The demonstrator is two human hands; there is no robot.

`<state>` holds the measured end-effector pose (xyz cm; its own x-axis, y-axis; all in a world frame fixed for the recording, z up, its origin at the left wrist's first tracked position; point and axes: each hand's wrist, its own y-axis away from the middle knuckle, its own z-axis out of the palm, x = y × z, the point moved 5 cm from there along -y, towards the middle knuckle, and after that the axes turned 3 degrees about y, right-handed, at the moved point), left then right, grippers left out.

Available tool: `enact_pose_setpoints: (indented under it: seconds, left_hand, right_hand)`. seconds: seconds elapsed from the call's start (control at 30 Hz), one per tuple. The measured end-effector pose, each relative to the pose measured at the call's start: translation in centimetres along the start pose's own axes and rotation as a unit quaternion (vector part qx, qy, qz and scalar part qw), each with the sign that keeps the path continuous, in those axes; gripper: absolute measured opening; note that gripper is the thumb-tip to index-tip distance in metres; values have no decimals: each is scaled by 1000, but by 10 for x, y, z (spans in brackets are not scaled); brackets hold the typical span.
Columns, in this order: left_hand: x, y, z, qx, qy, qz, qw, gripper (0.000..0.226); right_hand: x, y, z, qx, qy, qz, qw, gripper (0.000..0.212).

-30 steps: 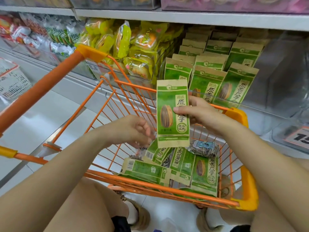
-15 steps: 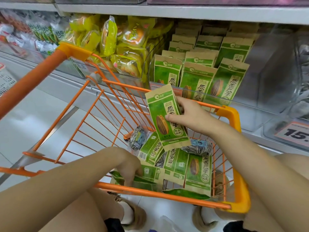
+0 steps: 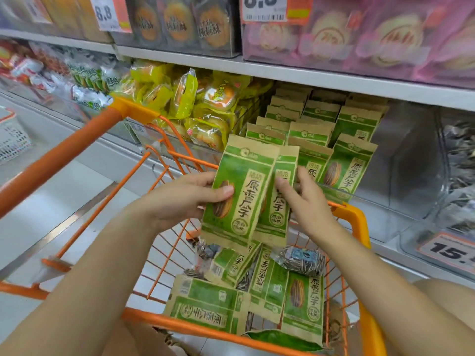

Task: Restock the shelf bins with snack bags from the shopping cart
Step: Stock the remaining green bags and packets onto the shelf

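My left hand (image 3: pixel 180 199) pinches a green and tan sunflower-seed bag (image 3: pixel 239 191) upright above the orange shopping cart (image 3: pixel 357 217). Just behind it, my right hand (image 3: pixel 305 199) grips a second identical bag (image 3: pixel 279 201), which partly overlaps the first. Several more green bags (image 3: pixel 300 301) lie flat in the cart bottom with clear packs of seeds (image 3: pixel 300 260). The clear shelf bin (image 3: pixel 411 160) straight ahead holds rows of the same green bags (image 3: pixel 352 155) standing upright.
A bin of yellow pastry packs (image 3: pixel 195 104) sits left of the green bags. A bin of clear seed packs (image 3: pixel 460 165) is on the right, above a price tag (image 3: pixel 452 253). The upper shelf (image 3: pixel 282 70) carries boxed cakes. The cart handle (image 3: pixel 59 163) crosses the left side.
My left hand came up out of the cart with a green bag and brought it beside the one in my right hand. The view tilted up toward the shelf.
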<state>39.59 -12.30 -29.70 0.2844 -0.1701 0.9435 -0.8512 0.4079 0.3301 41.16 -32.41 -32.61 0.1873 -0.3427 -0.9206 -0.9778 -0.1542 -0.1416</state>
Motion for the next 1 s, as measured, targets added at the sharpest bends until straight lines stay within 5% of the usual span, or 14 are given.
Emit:
enact_pose_setpoints:
  seconds: [0.07,0.27,0.37,0.5,0.73,0.87,1.0]
  left_hand:
    - [-1,-11,5,78,30,3,996,28]
    - [-26,-29,26,132,211,1,969,32]
    - [-32,-32,42,117,192,13,974,32]
    - [-35,-33,54,120,139,30,983,29]
    - [-20,-23,60,205,-13,150,967,17]
    - [-21,-22,60,193,-84,162,964,46]
    - [-35,-37,51,215,-420,150,869,83]
  right_hand:
    - [0,-2,3,-12,-70,38,997,80]
    - [13,-3,8,-43,-154,84,984,58]
    - [15,-4,14,-64,-152,71,984,24]
    - [11,-2,12,-67,-152,76,983,28]
    - [7,9,10,-166,-88,162,969,74]
    - [0,12,-22,-152,-123,155,968,60]
    - [-7,14,-101,1,-186,114,976,53]
